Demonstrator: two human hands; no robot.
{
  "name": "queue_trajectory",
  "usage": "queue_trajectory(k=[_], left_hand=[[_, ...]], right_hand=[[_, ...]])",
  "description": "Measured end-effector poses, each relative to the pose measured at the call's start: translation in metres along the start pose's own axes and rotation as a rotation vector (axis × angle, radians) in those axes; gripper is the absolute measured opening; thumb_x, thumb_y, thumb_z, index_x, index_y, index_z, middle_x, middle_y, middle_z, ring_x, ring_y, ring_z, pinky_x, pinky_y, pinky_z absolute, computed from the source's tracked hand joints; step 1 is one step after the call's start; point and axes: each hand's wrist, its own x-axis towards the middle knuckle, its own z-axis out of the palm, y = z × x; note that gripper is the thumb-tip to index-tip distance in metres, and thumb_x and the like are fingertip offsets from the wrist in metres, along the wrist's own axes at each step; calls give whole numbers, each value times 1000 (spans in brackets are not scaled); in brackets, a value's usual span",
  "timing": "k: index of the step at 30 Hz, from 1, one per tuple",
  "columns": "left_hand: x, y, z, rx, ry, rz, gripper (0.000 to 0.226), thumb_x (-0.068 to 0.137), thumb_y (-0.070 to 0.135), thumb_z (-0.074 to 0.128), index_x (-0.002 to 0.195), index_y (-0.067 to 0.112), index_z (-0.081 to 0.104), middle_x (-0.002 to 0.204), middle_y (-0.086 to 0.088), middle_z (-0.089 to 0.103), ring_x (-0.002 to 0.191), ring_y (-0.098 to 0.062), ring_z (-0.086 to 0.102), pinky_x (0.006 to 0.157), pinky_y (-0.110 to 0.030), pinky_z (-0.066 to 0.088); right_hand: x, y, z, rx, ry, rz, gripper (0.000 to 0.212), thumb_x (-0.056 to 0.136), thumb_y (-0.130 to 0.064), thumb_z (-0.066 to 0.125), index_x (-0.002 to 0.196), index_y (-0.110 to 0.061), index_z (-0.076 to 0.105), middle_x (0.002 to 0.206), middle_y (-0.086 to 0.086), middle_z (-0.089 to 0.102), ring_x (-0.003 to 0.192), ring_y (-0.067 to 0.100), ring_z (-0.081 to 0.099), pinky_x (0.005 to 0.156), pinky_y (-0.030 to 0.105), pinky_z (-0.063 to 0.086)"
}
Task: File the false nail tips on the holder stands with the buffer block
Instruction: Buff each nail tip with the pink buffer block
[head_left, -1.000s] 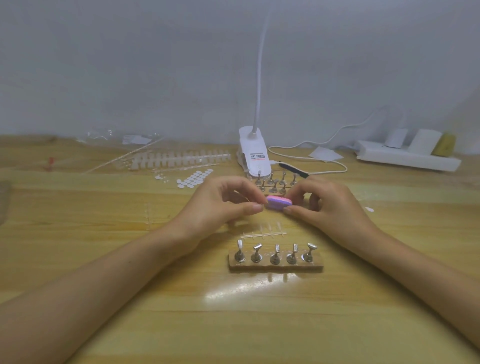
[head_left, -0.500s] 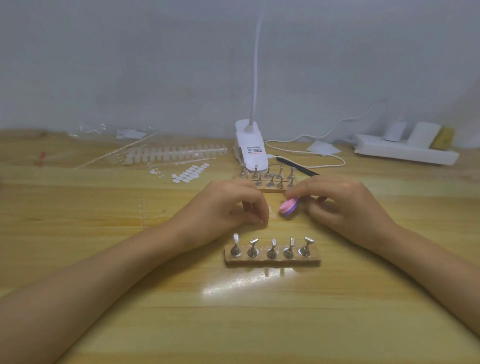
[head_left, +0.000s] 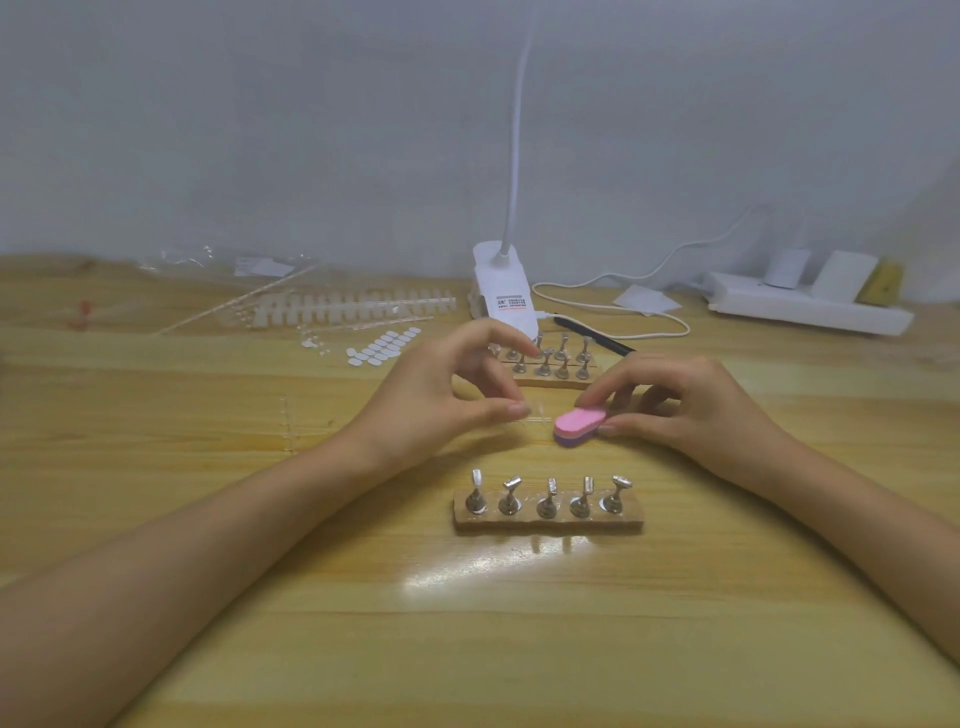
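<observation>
Right hand (head_left: 691, 405) pinches buffer block (head_left: 579, 423) by its right end; long axis near left-right, free end toward left hand (head_left: 441, 400), loosely curved, holding nothing.

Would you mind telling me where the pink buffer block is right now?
In the head view, the buffer block is near the centre, pinched by the right hand, just right of the left hand and behind the near holder stand.

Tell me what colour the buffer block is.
Pink on top, purple underneath; the buffer block shows best in the head view.
</observation>
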Motion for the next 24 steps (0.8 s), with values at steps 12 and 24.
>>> queue_trajectory(k=[12, 24], left_hand=[[-2, 5, 1, 66, -17, 117, 46, 77, 11, 82, 115, 22, 59, 76, 11, 71, 69, -2, 49, 62, -7, 35], [-3, 8, 7, 68, 61, 207, 43, 80, 10, 79, 114, 24, 59, 78, 10, 70, 61, -8, 45, 56, -13, 33]], right_hand=[[2, -19, 10, 409, -53, 127, 18, 83, -1, 76, 96, -12, 71, 102, -1, 74, 93, 21, 74, 61, 27, 58], [3, -30, 23, 709, -50, 289, 22, 80, -16, 77, 101, -22, 75, 104, 6, 75, 90, 21, 75, 67, 24, 58]])
